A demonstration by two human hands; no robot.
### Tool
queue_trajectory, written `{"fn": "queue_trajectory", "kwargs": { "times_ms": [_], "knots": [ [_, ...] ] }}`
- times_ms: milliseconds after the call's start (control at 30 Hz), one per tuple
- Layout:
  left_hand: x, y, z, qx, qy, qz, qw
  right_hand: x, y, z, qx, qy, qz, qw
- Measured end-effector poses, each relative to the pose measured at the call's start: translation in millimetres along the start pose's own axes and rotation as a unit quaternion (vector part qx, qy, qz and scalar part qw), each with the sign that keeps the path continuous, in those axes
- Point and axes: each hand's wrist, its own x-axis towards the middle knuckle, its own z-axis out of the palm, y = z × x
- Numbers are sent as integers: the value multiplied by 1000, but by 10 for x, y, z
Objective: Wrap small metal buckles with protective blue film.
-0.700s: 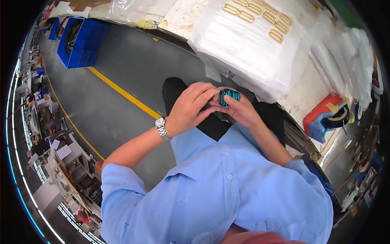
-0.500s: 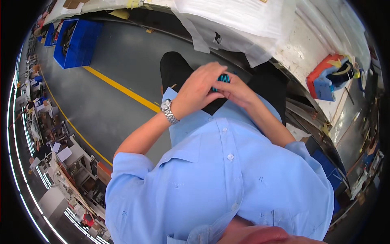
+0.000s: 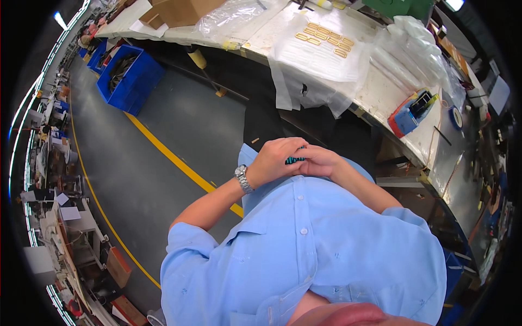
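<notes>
Both hands meet in front of my belly, over my lap. Between them is a small teal-and-black striped object [image 3: 294,160], mostly hidden by fingers, so its kind is unclear. My left hand [image 3: 270,158], with a metal watch [image 3: 242,176] on its wrist, curls over the object from the left. From the other side, my right hand [image 3: 321,161] closes around it, its fingers partly under the left hand's. On the worktop [image 3: 261,41] beyond, several gold-coloured oval rings [image 3: 314,40] lie in rows on white sheeting [image 3: 318,73].
A red-and-blue holder [image 3: 409,118] with dark tools stands near the worktop's right edge, beside a tape roll [image 3: 455,117]. Clear plastic wrap [image 3: 405,60] lies behind it. Blue bins [image 3: 136,81] sit on the floor at far left, near a yellow line [image 3: 171,157]. A cardboard box [image 3: 185,11] is at the back.
The view has tilted up, bringing the gold rings and more worktop into sight. My hands are drawn closer to my shirt, still together around the striped object.
</notes>
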Motion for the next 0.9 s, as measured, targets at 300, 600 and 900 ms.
{"fn": "queue_trajectory", "kwargs": {
  "times_ms": [300, 600, 900],
  "knots": [
    [350, -129, -264, 28, -7, 95, 995, 95, -133, 149, -59, 44, -166, 983],
    [592, 128, 128, 139, 179, -23, 974, -25, -419, 280, 0, 116, -337, 934],
    [804, 235, 448, 122, 169, -87, 974, 7, -399, 244, 69, 131, -358, 922]
  ]
}}
